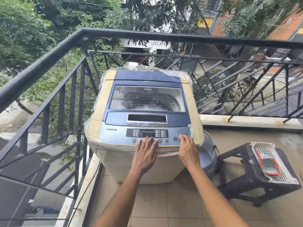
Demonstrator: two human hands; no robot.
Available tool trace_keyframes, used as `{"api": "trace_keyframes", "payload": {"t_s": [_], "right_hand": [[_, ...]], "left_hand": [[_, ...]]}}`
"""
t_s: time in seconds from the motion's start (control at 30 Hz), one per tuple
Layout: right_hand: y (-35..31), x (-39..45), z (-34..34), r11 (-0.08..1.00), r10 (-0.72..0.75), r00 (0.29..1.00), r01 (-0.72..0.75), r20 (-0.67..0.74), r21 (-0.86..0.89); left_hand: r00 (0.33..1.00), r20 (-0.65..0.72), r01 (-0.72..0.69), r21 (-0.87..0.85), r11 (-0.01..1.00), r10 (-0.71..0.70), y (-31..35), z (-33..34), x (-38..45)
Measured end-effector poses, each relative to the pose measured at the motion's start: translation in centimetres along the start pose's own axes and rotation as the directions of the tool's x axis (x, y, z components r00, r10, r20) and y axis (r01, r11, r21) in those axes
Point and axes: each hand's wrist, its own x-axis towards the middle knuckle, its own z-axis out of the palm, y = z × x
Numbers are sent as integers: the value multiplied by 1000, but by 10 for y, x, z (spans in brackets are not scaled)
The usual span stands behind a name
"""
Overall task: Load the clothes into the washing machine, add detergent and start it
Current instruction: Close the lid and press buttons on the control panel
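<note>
Head view: both hands' straight fingers (148, 141) cover control panel (146, 134) buttons; laundry behind lid (146, 99) seems blurred.

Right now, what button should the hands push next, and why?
Probably the play/pause button. The lid is shut, and both hands already lie on the control panel: the right hand has a fingertip just beside that button, the left hand on the middle buttons.

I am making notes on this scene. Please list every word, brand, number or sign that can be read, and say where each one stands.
"TurboDrum": on the control panel of the washing machine.
"LEELA": on a white sign beyond the railing; the rest is hidden.
Button labels and display: too small to read.
</note>
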Motion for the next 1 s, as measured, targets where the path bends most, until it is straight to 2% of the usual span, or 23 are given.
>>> {"api": "trace_keyframes", "payload": {"t_s": [0.1, 0.27, 0.43, 0.57, 0.73, 0.87, 1.0], "right_hand": [[-3, 6, -3, 999, 42, 999, -42, -3, -14], [3, 15, -7, 999, 25, 1000, -26, -10, -42], [9, 22, -9, 953, -178, 984, 175, 9, -249], [2, 25, -16, 898, -232, 967, 255, 104, -358], [-1, 19, -13, 951, -132, 990, 139, 45, -278], [-2, 12, -18, 962, -127, 992, 123, -2, -242], [-5, 15, -21, 976, -62, 998, 56, -18, -209]], "left_hand": [[1000, -19, -14, 13, 1000, 14, -1, -2, 0], [1000, -6, -1, 16, 1000, 1, 2, -1, -1], [1000, -4, 25, 3, 1000, -25, 6, 4, -2], [999, -18, 28, 11, 1000, -28, 8, 5, -2], [999, 34, 34, 28, 999, -35, 10, -1, -4], [999, 36, 4, 21, 1000, -5, 7, 1, -6], [999, 35, 1, 28, 1000, -2, 7, 4, -7]]}}
